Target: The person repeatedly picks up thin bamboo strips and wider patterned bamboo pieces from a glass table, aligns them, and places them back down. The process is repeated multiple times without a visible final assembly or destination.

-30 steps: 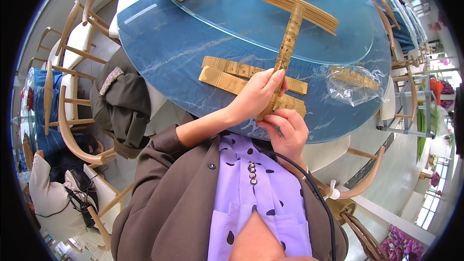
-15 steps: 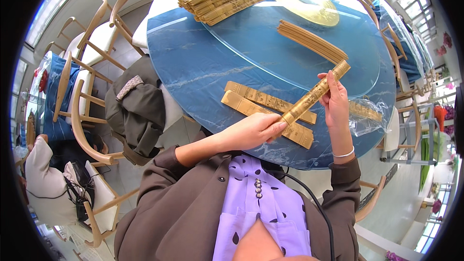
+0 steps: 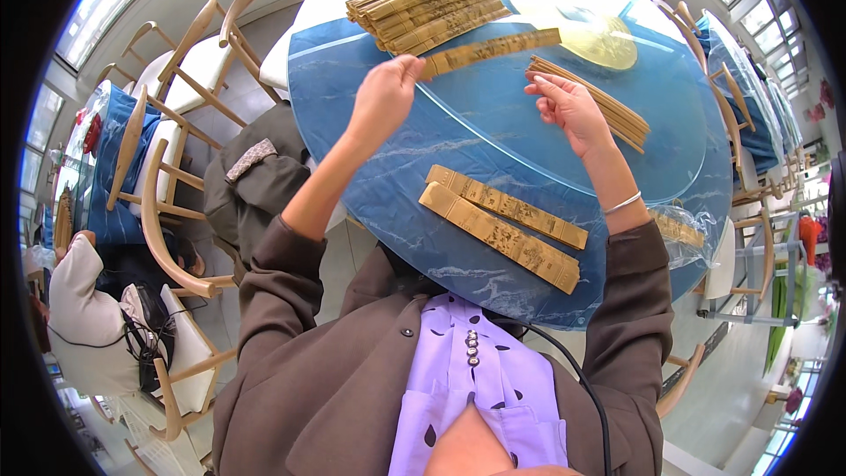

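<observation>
Strip (image 3: 493, 51), gold with dark print, is showing in head view with its left end in my left hand (image 3: 385, 97); I'm pinching it between thumb and curled fingers. It's extending rightward over the glass turntable (image 3: 493, 115), free end pointing toward the round yellow plate (image 3: 599, 42). A thick pile (image 3: 432, 11) of similar gold pieces is lying just beyond that hand; can't tell if the held one is touching it. My right hand (image 3: 571, 115) is reaching in with fingers partly bent, tips at the near-left end of the brown stack (image 3: 612, 115) of thin pieces; can't tell whether I'm pinching any or only touching. Closer to me, two flat gold lengths are lying slantwise, close together, on the blue table (image 3: 379, 159): upper one (image 3: 515, 207), lower one (image 3: 502, 238). Right of my wrist, a clear plastic bag (image 3: 696, 251) is holding another gold piece (image 3: 677, 228). Off to the left, a dark garment (image 3: 269, 198) is resting on a chair, and another person's pale sleeve (image 3: 84, 317) is showing.
</observation>
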A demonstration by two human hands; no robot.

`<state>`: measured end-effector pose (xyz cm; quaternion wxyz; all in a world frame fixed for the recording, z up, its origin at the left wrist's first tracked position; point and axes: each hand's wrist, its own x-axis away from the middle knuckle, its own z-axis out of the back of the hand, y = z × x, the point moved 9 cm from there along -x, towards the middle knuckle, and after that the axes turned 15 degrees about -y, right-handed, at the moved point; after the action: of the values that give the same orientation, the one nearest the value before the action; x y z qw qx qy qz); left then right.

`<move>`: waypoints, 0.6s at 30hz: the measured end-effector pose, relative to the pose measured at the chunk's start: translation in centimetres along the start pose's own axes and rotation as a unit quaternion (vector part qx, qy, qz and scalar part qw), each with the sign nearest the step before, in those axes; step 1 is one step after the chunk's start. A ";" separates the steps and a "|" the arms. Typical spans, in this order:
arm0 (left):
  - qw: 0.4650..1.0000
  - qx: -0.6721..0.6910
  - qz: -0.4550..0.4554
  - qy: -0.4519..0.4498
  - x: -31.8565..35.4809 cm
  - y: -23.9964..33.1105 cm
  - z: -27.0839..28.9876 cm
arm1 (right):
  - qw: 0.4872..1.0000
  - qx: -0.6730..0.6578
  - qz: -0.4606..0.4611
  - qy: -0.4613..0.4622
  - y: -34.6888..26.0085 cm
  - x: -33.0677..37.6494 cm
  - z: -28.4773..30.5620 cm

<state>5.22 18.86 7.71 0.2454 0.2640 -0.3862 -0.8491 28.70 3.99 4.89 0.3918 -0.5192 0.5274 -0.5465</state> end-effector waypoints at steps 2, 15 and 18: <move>0.993 -0.105 0.016 0.053 -2.6 -1.4 2.7 | 0.999 0.042 -0.001 -0.022 0.0 -0.2 -1.0; 0.970 -0.152 0.061 0.181 -6.6 -6.1 1.9 | 0.817 0.549 0.151 0.091 -3.4 -9.2 -1.4; 0.963 -0.200 0.059 0.173 -6.2 -4.9 1.2 | 0.753 0.623 0.180 0.113 -2.1 -13.5 -3.4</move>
<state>7.99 26.18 6.11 0.4062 0.3293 -0.1752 -0.8342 27.69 18.00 5.20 0.6573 0.0096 0.1949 -0.7279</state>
